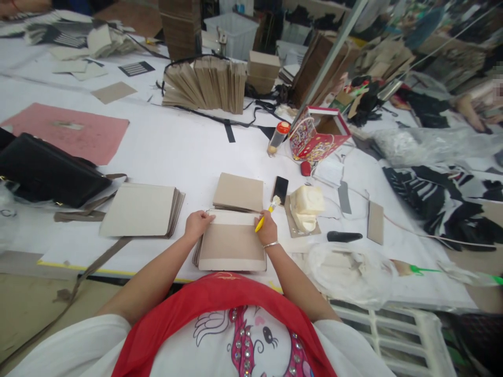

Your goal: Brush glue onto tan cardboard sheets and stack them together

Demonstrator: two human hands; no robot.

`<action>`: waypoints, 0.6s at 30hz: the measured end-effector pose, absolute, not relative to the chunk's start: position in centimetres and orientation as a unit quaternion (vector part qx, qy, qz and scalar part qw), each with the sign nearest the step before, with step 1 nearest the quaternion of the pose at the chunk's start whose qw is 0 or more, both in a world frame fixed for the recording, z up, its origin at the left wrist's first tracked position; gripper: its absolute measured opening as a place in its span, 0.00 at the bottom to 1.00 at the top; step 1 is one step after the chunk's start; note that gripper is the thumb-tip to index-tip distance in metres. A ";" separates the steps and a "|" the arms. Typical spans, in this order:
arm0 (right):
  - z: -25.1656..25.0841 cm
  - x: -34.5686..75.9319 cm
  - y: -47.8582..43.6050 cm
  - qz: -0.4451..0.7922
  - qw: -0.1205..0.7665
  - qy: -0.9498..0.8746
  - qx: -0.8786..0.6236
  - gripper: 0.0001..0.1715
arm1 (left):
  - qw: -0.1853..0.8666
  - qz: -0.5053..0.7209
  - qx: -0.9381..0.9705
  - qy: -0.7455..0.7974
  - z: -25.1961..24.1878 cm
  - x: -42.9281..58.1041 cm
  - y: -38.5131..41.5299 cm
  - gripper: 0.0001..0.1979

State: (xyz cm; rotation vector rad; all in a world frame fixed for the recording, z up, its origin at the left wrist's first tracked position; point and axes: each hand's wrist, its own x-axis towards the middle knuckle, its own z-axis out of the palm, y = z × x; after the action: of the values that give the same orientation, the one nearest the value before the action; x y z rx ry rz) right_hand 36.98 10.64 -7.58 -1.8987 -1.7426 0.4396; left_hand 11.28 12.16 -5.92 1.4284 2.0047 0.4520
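Note:
A stack of cardboard panels [232,247] lies right in front of me, its top one tan with a paler band along the far edge. My left hand [197,224] pinches that panel's far left corner. In my right hand [268,229] is a yellow-handled brush [262,221], bristles pointing away, while the fingers rest at the panel's far right corner. Just beyond sits a smaller pile of tan boards [238,191]. To the left is a pile of pale boards [137,209]. A cream-coated container [306,205] stands right of the brush, beside a black phone [280,189].
Farther back are a long row of folded brown pieces [206,84], a red patterned paper bag [319,133] and a red-capped bottle [278,138]. A black bag [51,170] lies at left near a pink sheet [70,131]. A plastic-covered bowl [349,269] stands at right.

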 end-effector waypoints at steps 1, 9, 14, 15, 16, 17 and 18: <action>-7.6 37.0 10.6 0.161 0.261 -0.646 -0.699 0.15 | 0.312 0.170 0.545 0.760 -5.9 11.3 12.2 0.16; -7.7 36.9 10.4 0.168 0.265 -0.642 -0.700 0.16 | 0.305 0.170 0.553 0.756 -6.2 11.1 12.1 0.16; -7.1 36.9 10.4 0.153 0.247 -0.624 -0.726 0.18 | 0.285 0.146 0.573 0.755 -6.3 10.9 12.0 0.16; -7.0 37.2 10.2 0.145 0.243 -0.613 -0.738 0.19 | 0.260 0.145 0.584 0.755 -6.2 10.8 11.9 0.16; -6.9 37.5 10.1 0.135 0.241 -0.603 -0.749 0.20 | 0.226 0.151 0.600 0.753 -6.0 10.7 11.7 0.16; -6.8 37.9 9.8 0.122 0.244 -0.597 -0.754 0.21 | 0.187 0.162 0.623 0.742 -5.8 10.6 11.4 0.16; -6.8 38.2 9.5 0.106 0.251 -0.600 -0.752 0.21 | 0.150 0.175 0.653 0.722 -5.6 10.6 11.0 0.17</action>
State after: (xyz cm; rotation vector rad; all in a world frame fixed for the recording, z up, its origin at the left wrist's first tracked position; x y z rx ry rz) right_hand 38.23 9.51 -6.77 -2.0464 -1.6326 0.2885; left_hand 10.60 10.99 -5.55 1.8763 2.0734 0.5033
